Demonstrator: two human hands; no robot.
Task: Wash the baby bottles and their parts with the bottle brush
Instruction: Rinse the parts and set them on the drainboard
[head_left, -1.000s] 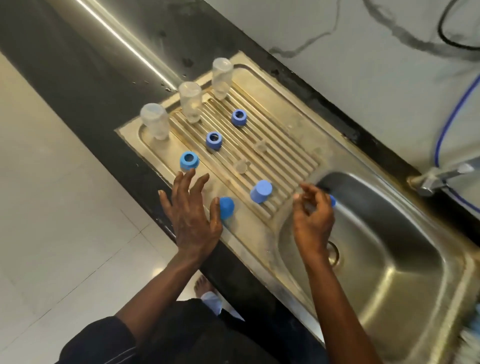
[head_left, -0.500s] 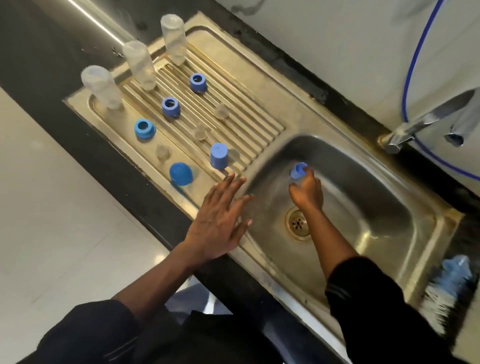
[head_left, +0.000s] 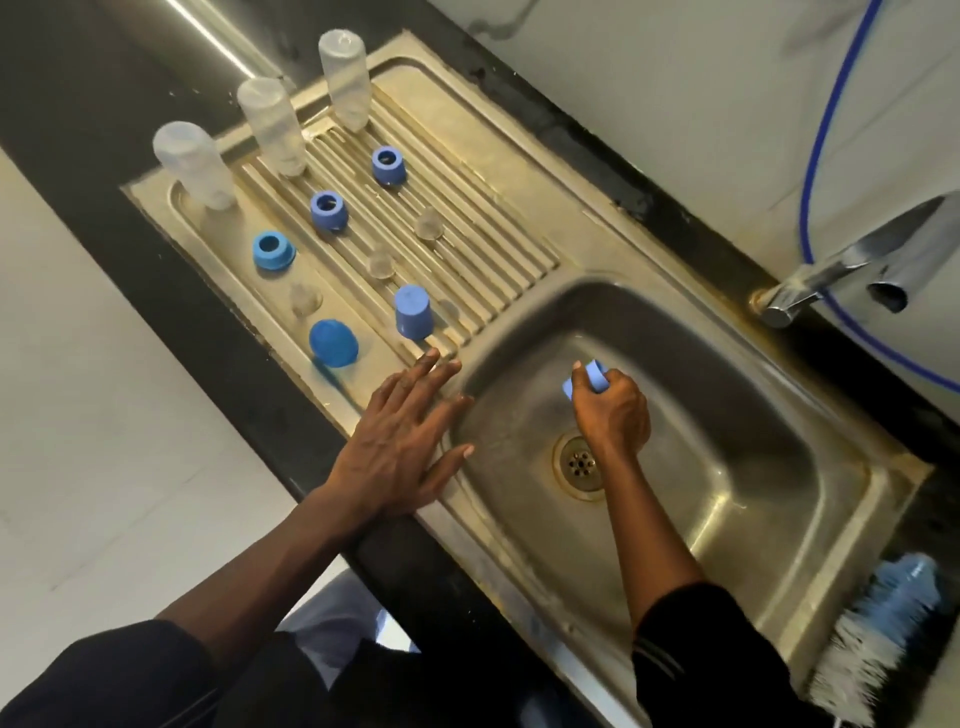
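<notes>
Cap (head_left: 592, 378) of blue plastic, probably a bottle lid, gripped in the curled right hand (head_left: 610, 410) above the steel basin (head_left: 727, 467).
Bristly white-and-blue bottle brush (head_left: 878, 639) lies at the near right corner. The left hand (head_left: 400, 447) rests flat, fingers spread, on the sink rim (head_left: 467, 519). Farther off, the ribbed drainboard (head_left: 493, 234) carries blue lids (head_left: 413, 312), rings (head_left: 328, 210), clear teats (head_left: 305, 299) and three translucent bottles (head_left: 272, 126) standing.

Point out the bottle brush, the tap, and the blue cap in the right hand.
Blue-and-white bristled bottle brush (head_left: 879, 629): head view, middle of its bristles.
Chrome metal tap (head_left: 821, 270): head view, on the spout.
Small blue plastic cap (head_left: 597, 375), pinched by the right hand (head_left: 613, 413): head view, its side above the fingers.
</notes>
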